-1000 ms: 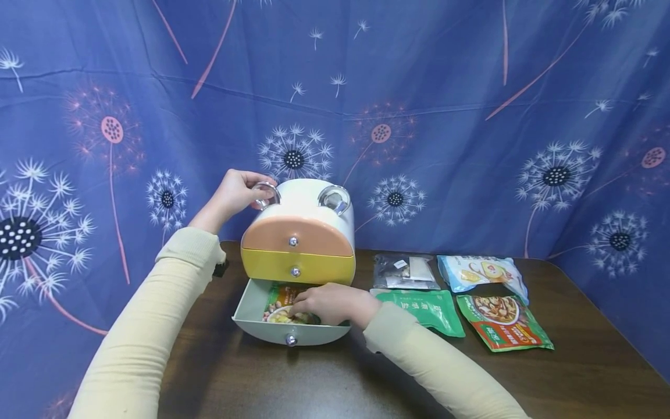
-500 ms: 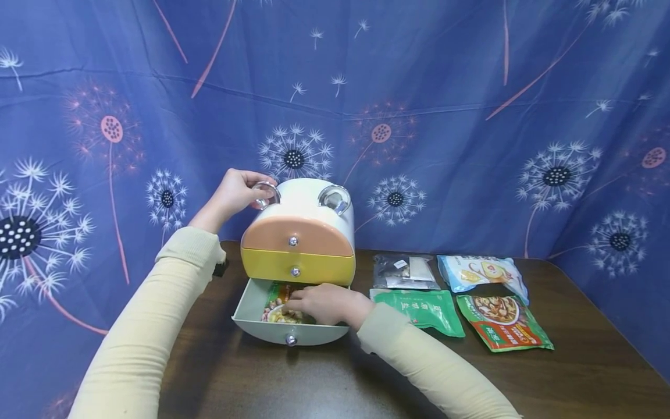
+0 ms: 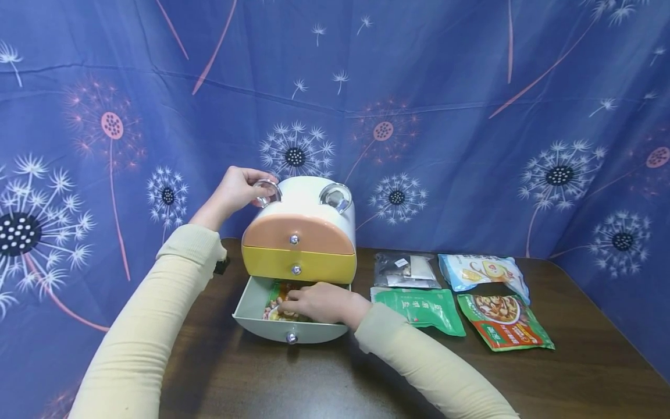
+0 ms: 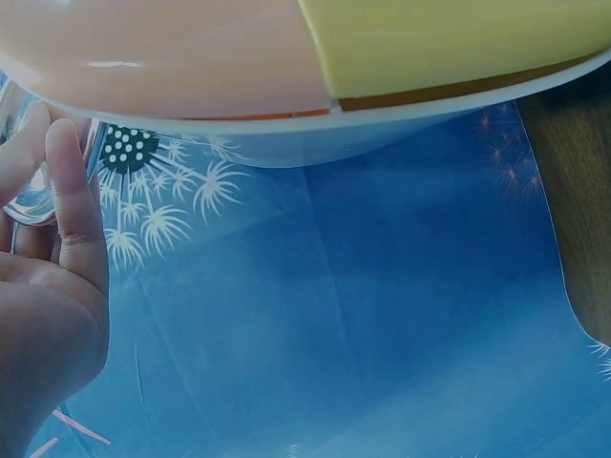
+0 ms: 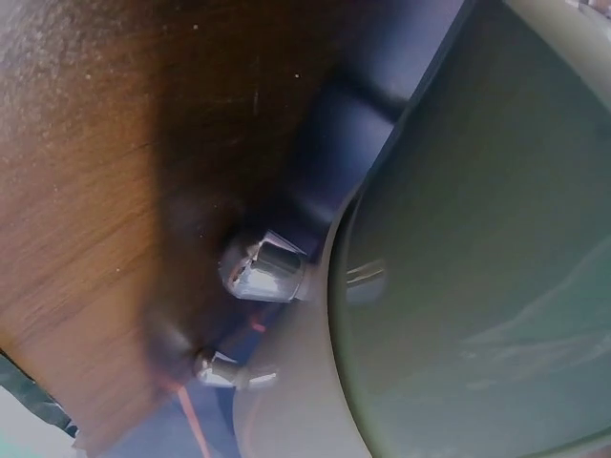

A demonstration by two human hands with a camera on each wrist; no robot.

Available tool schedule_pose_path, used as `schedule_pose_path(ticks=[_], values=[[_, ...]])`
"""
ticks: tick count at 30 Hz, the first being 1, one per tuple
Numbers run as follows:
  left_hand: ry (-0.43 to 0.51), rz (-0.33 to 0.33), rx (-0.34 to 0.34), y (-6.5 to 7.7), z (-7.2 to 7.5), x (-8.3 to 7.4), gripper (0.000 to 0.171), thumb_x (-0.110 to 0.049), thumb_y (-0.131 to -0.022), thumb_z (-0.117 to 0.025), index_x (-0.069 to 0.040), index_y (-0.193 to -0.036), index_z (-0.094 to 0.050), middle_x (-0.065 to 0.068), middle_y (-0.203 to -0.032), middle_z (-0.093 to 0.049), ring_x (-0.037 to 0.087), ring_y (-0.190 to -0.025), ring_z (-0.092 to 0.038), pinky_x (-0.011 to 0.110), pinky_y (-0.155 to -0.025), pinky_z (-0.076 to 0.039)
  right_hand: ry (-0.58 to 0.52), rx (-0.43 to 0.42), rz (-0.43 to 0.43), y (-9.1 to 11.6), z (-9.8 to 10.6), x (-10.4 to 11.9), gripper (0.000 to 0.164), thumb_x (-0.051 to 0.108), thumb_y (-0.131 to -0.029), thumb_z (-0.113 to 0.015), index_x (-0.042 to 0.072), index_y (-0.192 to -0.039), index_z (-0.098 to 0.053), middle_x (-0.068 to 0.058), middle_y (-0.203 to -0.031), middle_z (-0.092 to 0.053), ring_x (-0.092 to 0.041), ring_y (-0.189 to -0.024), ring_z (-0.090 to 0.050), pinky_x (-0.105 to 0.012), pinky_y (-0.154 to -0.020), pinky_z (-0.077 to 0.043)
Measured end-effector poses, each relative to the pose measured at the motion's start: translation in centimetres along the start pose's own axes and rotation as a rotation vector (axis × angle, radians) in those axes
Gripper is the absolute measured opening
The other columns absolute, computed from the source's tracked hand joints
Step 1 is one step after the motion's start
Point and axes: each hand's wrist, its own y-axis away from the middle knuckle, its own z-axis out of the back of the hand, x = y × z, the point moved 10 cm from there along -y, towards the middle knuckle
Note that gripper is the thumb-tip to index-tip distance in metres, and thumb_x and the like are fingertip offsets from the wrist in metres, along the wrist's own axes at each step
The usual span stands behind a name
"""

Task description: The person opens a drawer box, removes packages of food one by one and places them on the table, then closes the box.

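A small white drawer box (image 3: 300,201) has an orange drawer (image 3: 267,234), a yellow drawer (image 3: 321,269) and a pale green drawer (image 3: 259,328); the green one is pulled out. My left hand (image 3: 235,189) pinches the round silver ear (image 3: 277,196) on the box's left top, thumb and fingers around its rim, also visible in the left wrist view. Inside the green drawer lies a food packet (image 3: 274,301) with a picture of food on it. My right hand (image 3: 323,302) rests palm down over that packet, fingers extended across it and partly hiding it. The right wrist view shows the drawer's green interior (image 5: 487,239), without the hand.
To the right on the brown table (image 3: 251,384) lie a clear-and-dark packet (image 3: 405,270), a green pouch (image 3: 426,311), a light blue bag (image 3: 484,272) and a green-and-red food packet (image 3: 505,321). Behind hangs a blue dandelion curtain (image 3: 445,128). A silver knob (image 3: 291,337) sticks out from the green drawer.
My right hand has shifted slightly left over the packet in the drawer, covering more of its picture. The left hand keeps its hold on the silver ear.
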Motion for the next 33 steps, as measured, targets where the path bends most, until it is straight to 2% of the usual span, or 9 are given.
schedule_pose_path(ticks=[8,15,23,28,33], values=[[0.000,-0.003,-0.003,0.1,0.0,-0.2,0.029,-0.013,-0.086,-0.070,-0.005,-0.113,-0.068,0.012,-0.104,-0.070,0.013,-0.076,-0.065,0.030,-0.060,-0.057,0.017,-0.031,0.034,0.1,0.1,0.3,0.033,0.017,-0.099,-0.048,0.031,-0.130,-0.052,0.008,-0.114,-0.060,-0.004,-0.085,-0.059,-0.019,-0.071,-0.051],[0.004,0.007,-0.003,0.2,0.0,-0.1,0.030,-0.015,-0.085,-0.071,-0.006,-0.113,-0.068,0.010,-0.103,-0.070,0.013,-0.073,-0.065,0.040,-0.067,-0.057,0.076,-0.063,0.057,0.4,0.3,0.6,0.033,0.015,-0.097,-0.049,0.033,-0.125,-0.054,0.009,-0.115,-0.061,-0.004,-0.085,-0.058,-0.020,-0.065,-0.050],[0.013,0.014,-0.008,0.2,0.0,0.1,0.028,-0.016,-0.084,-0.072,-0.008,-0.111,-0.069,0.008,-0.100,-0.071,0.013,-0.071,-0.065,0.037,-0.065,-0.057,0.176,-0.093,0.088,0.9,0.6,0.9,0.034,0.014,-0.096,-0.052,0.034,-0.123,-0.055,0.012,-0.121,-0.060,-0.006,-0.101,-0.057,-0.019,-0.062,-0.048],[0.013,0.013,-0.003,0.1,0.0,0.2,0.031,-0.018,-0.085,-0.072,-0.007,-0.113,-0.068,0.008,-0.101,-0.071,0.014,-0.073,-0.065,0.034,-0.064,-0.057,0.213,-0.145,0.108,1.0,1.5,1.0,0.028,0.015,-0.095,-0.051,0.032,-0.117,-0.057,0.013,-0.115,-0.060,-0.007,-0.102,-0.055,-0.020,-0.066,-0.049],[0.009,0.013,-0.004,0.1,0.0,0.2,0.030,-0.018,-0.085,-0.071,-0.006,-0.113,-0.068,0.008,-0.100,-0.071,0.014,-0.074,-0.065,0.032,-0.063,-0.057,0.197,-0.176,0.101,1.2,2.4,0.9,0.025,0.013,-0.093,-0.053,0.030,-0.110,-0.058,0.012,-0.108,-0.060,-0.007,-0.101,-0.055,-0.021,-0.067,-0.049]])
